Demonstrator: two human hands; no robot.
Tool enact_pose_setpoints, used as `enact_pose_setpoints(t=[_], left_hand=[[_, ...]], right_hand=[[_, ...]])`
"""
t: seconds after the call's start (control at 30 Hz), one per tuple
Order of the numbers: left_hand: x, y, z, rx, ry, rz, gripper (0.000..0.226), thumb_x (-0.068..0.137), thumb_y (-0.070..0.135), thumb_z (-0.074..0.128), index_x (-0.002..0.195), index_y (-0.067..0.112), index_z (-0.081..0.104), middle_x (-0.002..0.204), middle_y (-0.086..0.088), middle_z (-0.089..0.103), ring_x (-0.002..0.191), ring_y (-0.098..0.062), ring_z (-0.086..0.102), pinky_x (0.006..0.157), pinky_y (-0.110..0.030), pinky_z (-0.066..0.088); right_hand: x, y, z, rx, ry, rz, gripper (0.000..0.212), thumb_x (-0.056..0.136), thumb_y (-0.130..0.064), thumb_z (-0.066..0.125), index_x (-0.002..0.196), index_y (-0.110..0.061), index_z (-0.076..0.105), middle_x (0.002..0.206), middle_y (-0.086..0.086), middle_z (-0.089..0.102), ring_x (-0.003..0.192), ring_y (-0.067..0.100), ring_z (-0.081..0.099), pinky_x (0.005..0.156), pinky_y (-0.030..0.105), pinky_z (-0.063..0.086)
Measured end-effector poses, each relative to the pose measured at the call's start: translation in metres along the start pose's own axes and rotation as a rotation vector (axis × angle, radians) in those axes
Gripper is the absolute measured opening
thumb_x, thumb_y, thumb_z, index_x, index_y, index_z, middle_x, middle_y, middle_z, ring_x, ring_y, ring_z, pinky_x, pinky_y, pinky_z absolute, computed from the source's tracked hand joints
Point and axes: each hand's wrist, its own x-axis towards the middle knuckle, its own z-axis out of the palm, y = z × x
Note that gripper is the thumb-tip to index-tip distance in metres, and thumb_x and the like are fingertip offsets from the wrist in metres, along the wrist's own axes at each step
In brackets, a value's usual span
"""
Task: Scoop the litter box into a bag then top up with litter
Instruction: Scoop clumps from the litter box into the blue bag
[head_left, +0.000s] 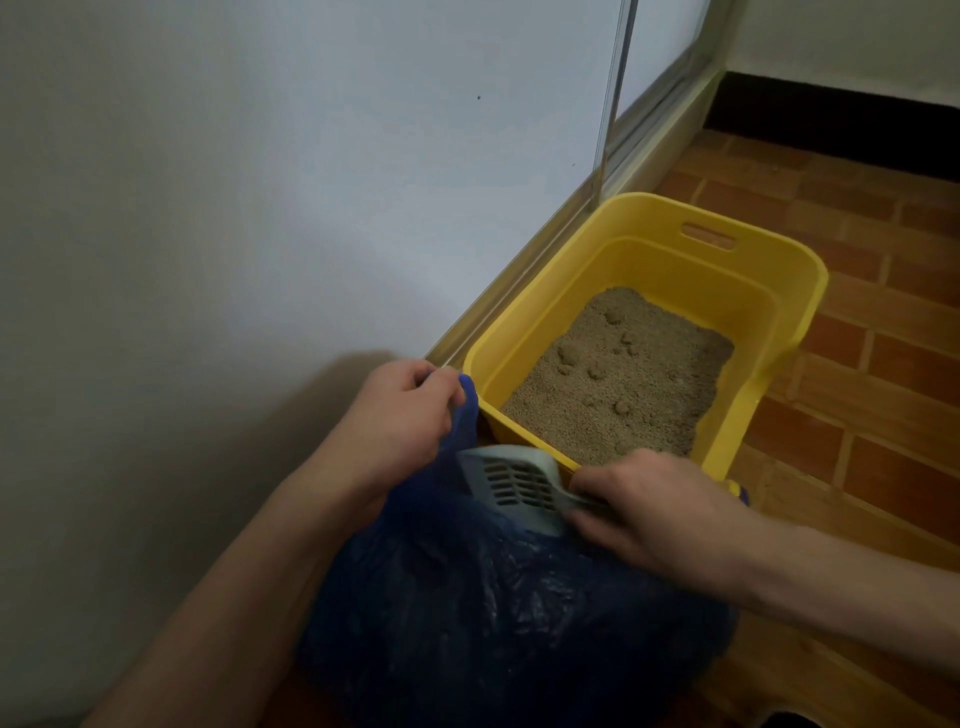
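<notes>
Scoop (511, 486) sits tipped in the mouth of the blue bag (467, 613), handle gripped by the right hand (654, 514). Left hand (402, 415) pinches the bag's edge up. Yellow litter box (779, 291) lies straight ahead of the right hand, clumps (597, 358) dotted along its length, so probably a short forward reach.

Pale wall (234, 182), brick-pattern floor (883, 364), perhaps tiled
</notes>
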Motion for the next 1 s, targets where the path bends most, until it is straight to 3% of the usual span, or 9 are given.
enact_pose_setpoints(t=[0.1, 0.23, 0.37, 0.5, 0.63, 0.7, 0.87, 1.0], left_hand=[[0.003, 0.000, -0.001, -0.026, 0.018, 0.000, 0.022, 0.103, 0.017, 0.048, 0.087, 0.007, 0.060, 0.052, 0.003, 0.042, 0.034, -0.004, 0.034, 0.036, -0.018, 0.030], [0.006, -0.001, 0.000, -0.054, 0.044, -0.001, 0.021, 0.102, 0.017, 0.050, 0.088, 0.008, 0.063, 0.046, 0.006, 0.042, 0.033, -0.004, 0.034, 0.036, -0.018, 0.029], [0.011, 0.000, 0.007, -0.074, 0.042, 0.021, 0.021, 0.100, 0.017, 0.050, 0.087, 0.010, 0.065, 0.051, 0.002, 0.041, 0.033, -0.007, 0.032, 0.039, -0.021, 0.027], [0.016, 0.000, 0.013, -0.075, 0.033, 0.023, 0.019, 0.098, 0.020, 0.052, 0.093, 0.010, 0.068, 0.057, 0.000, 0.043, 0.040, -0.009, 0.033, 0.046, -0.024, 0.027], [0.019, -0.001, 0.014, -0.063, 0.023, 0.004, 0.021, 0.099, 0.023, 0.051, 0.095, 0.012, 0.069, 0.060, -0.001, 0.045, 0.041, -0.009, 0.034, 0.045, -0.024, 0.027], [0.020, 0.000, 0.015, -0.069, 0.009, -0.004, 0.022, 0.100, 0.023, 0.050, 0.097, 0.011, 0.068, 0.061, -0.001, 0.046, 0.038, -0.007, 0.035, 0.040, -0.020, 0.029], [0.021, -0.003, 0.017, -0.079, 0.010, -0.004, 0.028, 0.103, 0.026, 0.046, 0.096, 0.008, 0.067, 0.061, -0.002, 0.046, 0.035, -0.004, 0.035, 0.036, -0.015, 0.028], [0.024, -0.004, 0.016, -0.081, 0.020, -0.014, 0.033, 0.105, 0.033, 0.044, 0.093, 0.009, 0.064, 0.060, -0.001, 0.046, 0.034, -0.003, 0.035, 0.037, -0.015, 0.028]], right_hand=[[-0.007, 0.010, -0.022, 0.219, 0.027, 0.129, 0.020, 0.098, -0.040, 0.056, 0.110, -0.028, 0.068, 0.084, -0.017, 0.067, 0.069, -0.003, 0.065, 0.060, 0.017, 0.055], [-0.009, 0.036, -0.050, 0.404, 0.144, 0.289, 0.010, 0.096, -0.037, 0.061, 0.098, -0.031, 0.068, 0.072, -0.009, 0.067, 0.052, 0.003, 0.059, 0.044, 0.017, 0.044], [0.012, 0.081, -0.053, 0.333, 0.263, 0.442, 0.022, 0.097, -0.041, 0.061, 0.088, -0.023, 0.070, 0.065, -0.004, 0.065, 0.052, 0.016, 0.057, 0.043, 0.024, 0.041], [0.056, 0.119, -0.030, 0.216, 0.288, 0.564, 0.026, 0.101, -0.032, 0.060, 0.089, -0.011, 0.071, 0.068, -0.002, 0.063, 0.051, 0.012, 0.055, 0.037, 0.019, 0.037], [0.092, 0.137, -0.006, 0.108, 0.318, 0.615, 0.027, 0.100, -0.029, 0.059, 0.086, -0.008, 0.070, 0.070, 0.004, 0.067, 0.053, 0.018, 0.062, 0.043, 0.033, 0.054], [0.103, 0.137, 0.000, 0.095, 0.333, 0.629, 0.026, 0.100, -0.029, 0.058, 0.087, -0.009, 0.068, 0.072, 0.003, 0.066, 0.057, 0.019, 0.063, 0.046, 0.034, 0.055], [0.123, 0.137, 0.008, 0.057, 0.303, 0.673, 0.021, 0.100, -0.028, 0.058, 0.088, -0.012, 0.064, 0.068, -0.002, 0.056, 0.057, 0.015, 0.057, 0.042, 0.023, 0.036], [0.133, 0.140, 0.013, 0.102, 0.274, 0.706, 0.022, 0.099, -0.029, 0.061, 0.090, -0.009, 0.065, 0.067, 0.000, 0.057, 0.056, 0.017, 0.057, 0.043, 0.023, 0.035]])
